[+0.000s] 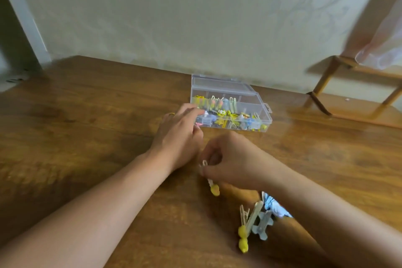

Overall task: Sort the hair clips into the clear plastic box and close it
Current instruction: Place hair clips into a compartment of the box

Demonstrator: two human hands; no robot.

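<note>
The clear plastic box (260,102) lies on the wooden table with its lid up at the back, its compartments holding several coloured hair clips. My left hand (179,135) rests just in front of the box's left corner, fingers curled around a small pink clip (198,124) at its fingertips. My right hand (233,160) hovers nearer to me, pinching a clip with a yellow end (214,188) that hangs down from the fingers. A small pile of loose clips (252,224), yellow, pale green, grey and blue, lies on the table under my right forearm.
The wooden table (87,126) runs to a pale wall at the back. A low wooden stand (352,85) with a pink plastic bag (382,45) on it sits at the back right.
</note>
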